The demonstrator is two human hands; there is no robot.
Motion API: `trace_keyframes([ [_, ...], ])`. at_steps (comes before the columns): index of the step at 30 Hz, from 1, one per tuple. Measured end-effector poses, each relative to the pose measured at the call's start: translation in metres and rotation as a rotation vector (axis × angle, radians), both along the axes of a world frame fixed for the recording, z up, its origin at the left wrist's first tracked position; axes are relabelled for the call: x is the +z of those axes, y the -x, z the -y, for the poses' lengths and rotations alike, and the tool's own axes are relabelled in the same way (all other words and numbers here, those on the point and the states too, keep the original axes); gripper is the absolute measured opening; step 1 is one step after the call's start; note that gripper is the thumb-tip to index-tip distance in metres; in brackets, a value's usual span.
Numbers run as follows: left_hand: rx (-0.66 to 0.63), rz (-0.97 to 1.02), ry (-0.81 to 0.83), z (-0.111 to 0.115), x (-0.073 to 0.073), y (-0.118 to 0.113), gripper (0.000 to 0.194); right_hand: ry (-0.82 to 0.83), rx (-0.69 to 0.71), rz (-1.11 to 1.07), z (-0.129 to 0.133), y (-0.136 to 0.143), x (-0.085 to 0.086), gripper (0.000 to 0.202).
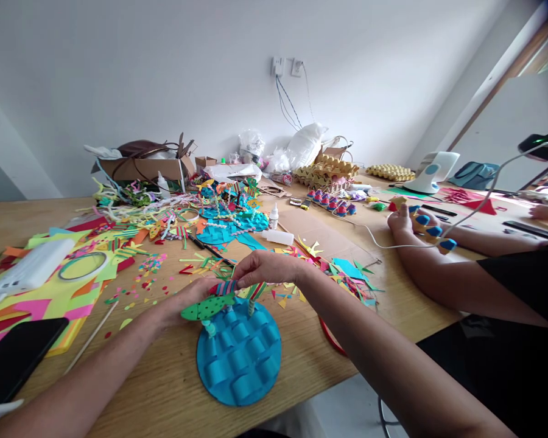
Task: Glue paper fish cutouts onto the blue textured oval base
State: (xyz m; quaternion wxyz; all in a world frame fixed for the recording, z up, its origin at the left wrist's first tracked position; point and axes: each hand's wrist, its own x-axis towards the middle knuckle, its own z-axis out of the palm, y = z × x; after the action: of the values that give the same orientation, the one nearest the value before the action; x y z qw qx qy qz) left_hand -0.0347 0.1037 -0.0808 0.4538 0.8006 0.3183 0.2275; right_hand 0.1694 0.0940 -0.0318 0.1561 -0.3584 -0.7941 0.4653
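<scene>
Hands first: your left hand [182, 299] lies low on the counter [173, 377] with its fingers closed on the tail end of one green paper fish [206, 308], dotted dark and mounted on a short post. Your right hand [267, 267] reaches in from the right, its fingers pinched on a striped paper strip [228, 286] that sits along the fish's back, so both hands meet over the same piece. The fish stands at the far rim of one blue round base [240, 359], which is covered in rows of rolled blue paper; a second striped post [254, 295] rises from the base just beside the fish.

Left of your arm you have one black tablet [16, 359] at the counter edge, one thin wooden stick [91, 336] lying slantwise, one ring of clear tape [82, 266] and one white power bank [31, 267] on bright paper sheets. Paper scraps [150, 267] lie scattered beyond, too many to count.

One white glue bottle [274, 217] stands upright further back, with a second white bottle [278, 236] lying on its side near it. One cardboard box [144, 167] sits by the wall.

To your right, another person's hand [404, 222] rests on the counter beside three blue-capped pieces [433, 231].
</scene>
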Motion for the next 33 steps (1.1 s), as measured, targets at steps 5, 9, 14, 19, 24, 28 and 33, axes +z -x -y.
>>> trace_keyframes([
  [5, -0.066, -0.048, 0.074, -0.001, -0.003, 0.001, 0.017, -0.001, -0.003, -0.013, 0.000, 0.000, -0.002, 0.031],
  [9, -0.032, -0.035, 0.076, -0.005, 0.006, 0.005, 0.019, 0.008, -0.009, -0.011, 0.000, -0.001, -0.002, 0.033],
  [14, 0.070, 0.002, 0.133, -0.001, 0.018, 0.015, 0.025, 0.048, -0.001, -0.030, 0.000, -0.001, 0.001, 0.032],
  [19, 0.174, 0.197, 0.319, 0.017, 0.023, 0.020, 0.032, 0.061, -0.021, -0.048, 0.000, -0.002, 0.002, 0.026],
  [24, 0.192, 0.167, 0.218, 0.023, 0.026, 0.022, 0.032, 0.066, -0.069, -0.050, 0.001, -0.002, 0.001, 0.022],
  [28, 0.223, 0.102, 0.049, 0.017, 0.023, 0.021, 0.029, 0.103, -0.117, -0.070, 0.001, -0.002, -0.002, 0.020],
  [33, 0.266, 0.077, -0.063, 0.005, 0.011, 0.022, 0.025, 0.164, -0.172, -0.121, -0.002, -0.004, -0.010, 0.024],
])
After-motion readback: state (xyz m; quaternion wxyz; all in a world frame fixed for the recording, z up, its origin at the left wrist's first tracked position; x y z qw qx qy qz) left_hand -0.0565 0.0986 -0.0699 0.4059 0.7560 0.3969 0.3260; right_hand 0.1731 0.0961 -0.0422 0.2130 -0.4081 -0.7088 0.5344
